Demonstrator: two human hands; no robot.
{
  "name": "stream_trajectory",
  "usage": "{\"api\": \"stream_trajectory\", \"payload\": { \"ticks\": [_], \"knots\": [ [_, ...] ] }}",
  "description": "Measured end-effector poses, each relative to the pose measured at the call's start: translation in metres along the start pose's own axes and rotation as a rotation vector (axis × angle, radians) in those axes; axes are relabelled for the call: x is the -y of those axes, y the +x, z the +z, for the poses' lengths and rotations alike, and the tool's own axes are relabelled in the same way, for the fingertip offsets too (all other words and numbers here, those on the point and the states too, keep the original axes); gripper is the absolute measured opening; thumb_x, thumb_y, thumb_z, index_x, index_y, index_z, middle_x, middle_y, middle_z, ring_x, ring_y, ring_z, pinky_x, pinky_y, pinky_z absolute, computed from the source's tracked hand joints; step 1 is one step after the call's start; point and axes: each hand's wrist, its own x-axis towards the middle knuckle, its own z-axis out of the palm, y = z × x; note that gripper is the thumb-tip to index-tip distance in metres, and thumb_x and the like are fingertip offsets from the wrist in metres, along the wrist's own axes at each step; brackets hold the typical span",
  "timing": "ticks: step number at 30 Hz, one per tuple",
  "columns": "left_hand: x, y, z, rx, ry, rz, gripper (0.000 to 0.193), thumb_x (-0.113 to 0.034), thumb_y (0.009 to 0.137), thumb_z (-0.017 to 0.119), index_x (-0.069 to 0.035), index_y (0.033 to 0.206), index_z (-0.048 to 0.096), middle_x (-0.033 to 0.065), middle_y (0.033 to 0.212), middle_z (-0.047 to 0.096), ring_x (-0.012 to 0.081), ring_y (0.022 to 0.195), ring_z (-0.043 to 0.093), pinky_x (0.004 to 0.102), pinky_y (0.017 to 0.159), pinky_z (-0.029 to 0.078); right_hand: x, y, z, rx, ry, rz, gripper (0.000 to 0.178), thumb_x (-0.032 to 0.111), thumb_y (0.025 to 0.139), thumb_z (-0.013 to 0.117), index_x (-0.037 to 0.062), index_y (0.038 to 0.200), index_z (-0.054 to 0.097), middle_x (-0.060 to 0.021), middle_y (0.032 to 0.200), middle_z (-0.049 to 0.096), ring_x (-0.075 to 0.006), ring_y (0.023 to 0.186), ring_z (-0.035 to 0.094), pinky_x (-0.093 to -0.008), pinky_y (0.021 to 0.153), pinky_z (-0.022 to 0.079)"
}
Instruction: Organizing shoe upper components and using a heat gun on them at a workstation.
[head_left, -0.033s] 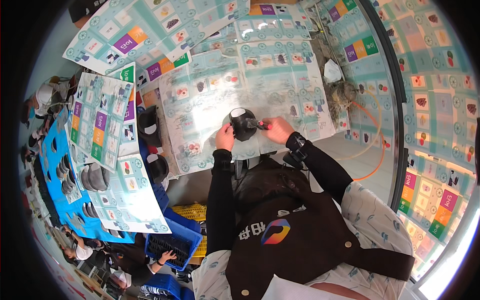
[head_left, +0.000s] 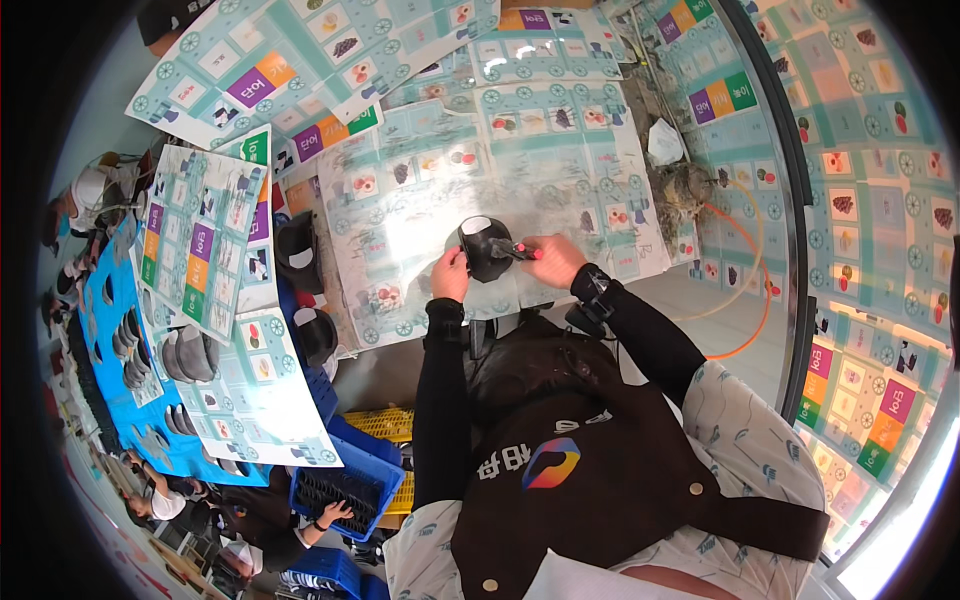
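A black, rounded piece with a white oval patch, like a shoe part (head_left: 482,262), stands on the paper-covered table (head_left: 420,215) before me. My left hand (head_left: 450,275) pinches its left edge between thumb and fingers. On the other side, my right hand (head_left: 555,262) is closed round a small tool with a red handle (head_left: 538,254). The tool's dark working end meets the right side of the black piece; its exact shape is blurred.
More black pieces (head_left: 298,255) stand left of the table. Beside me are a blue crate (head_left: 375,500) and a yellow crate (head_left: 385,425). An orange hose (head_left: 765,310) loops at the right. A co-worker's hand (head_left: 338,514) reaches into the blue crate.
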Motion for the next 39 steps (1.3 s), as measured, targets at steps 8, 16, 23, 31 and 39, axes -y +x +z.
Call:
{"api": "stream_trajectory", "payload": {
  "ticks": [8,16,23,31,39],
  "knots": [
    [-0.011,-0.005,0.005,0.036,0.001,-0.012,0.031,-0.018,0.098,0.055,0.001,0.121,0.062,0.0093,0.101,0.069,0.0181,0.087,0.068,0.0307,0.072,0.055,-0.012,0.008,-0.013,-0.002,-0.119,-0.017,0.032,0.03,0.079,0.065,0.0077,0.102,0.07,-0.0211,0.091,0.068,-0.0412,0.09,0.064,-0.0465,0.081,0.052],
    [-0.006,0.0,0.004,0.006,0.0,0.025,0.031,-0.021,0.095,0.062,0.001,0.117,0.065,0.0088,0.096,0.072,0.0152,0.079,0.068,0.0281,0.069,0.054,-0.01,0.009,-0.015,-0.08,0.024,-0.046,0.028,0.027,0.082,0.06,0.0073,0.1,0.07,-0.0215,0.093,0.068,-0.0416,0.093,0.063,-0.0469,0.081,0.051],
    [-0.015,-0.003,0.008,0.012,0.064,-0.006,0.033,-0.018,0.098,0.059,0.003,0.123,0.059,0.0112,0.103,0.069,0.0187,0.087,0.068,0.0309,0.071,0.056,-0.009,-0.008,-0.026,0.087,-0.062,0.006,0.026,0.025,0.08,0.06,0.0032,0.094,0.066,-0.0237,0.085,0.065,-0.0447,0.086,0.06,-0.0485,0.074,0.048],
    [-0.019,-0.004,0.004,0.027,0.057,-0.016,0.034,-0.018,0.098,0.059,0.004,0.124,0.058,0.0114,0.105,0.068,0.0187,0.086,0.068,0.0303,0.07,0.056,-0.031,-0.014,-0.017,0.083,-0.124,0.03,0.028,0.026,0.081,0.056,0.0041,0.096,0.066,-0.0229,0.092,0.067,-0.0444,0.092,0.061,-0.0508,0.08,0.049],
    [-0.019,-0.004,0.0,0.012,-0.007,-0.095,0.037,-0.022,0.096,0.061,0.002,0.125,0.059,0.0098,0.105,0.068,0.0164,0.081,0.067,0.0296,0.07,0.055,-0.009,-0.013,-0.015,0.192,0.003,-0.007,0.028,0.026,0.081,0.06,0.0049,0.098,0.066,-0.0218,0.09,0.067,-0.0425,0.088,0.062,-0.0479,0.077,0.049]
  ]
}}
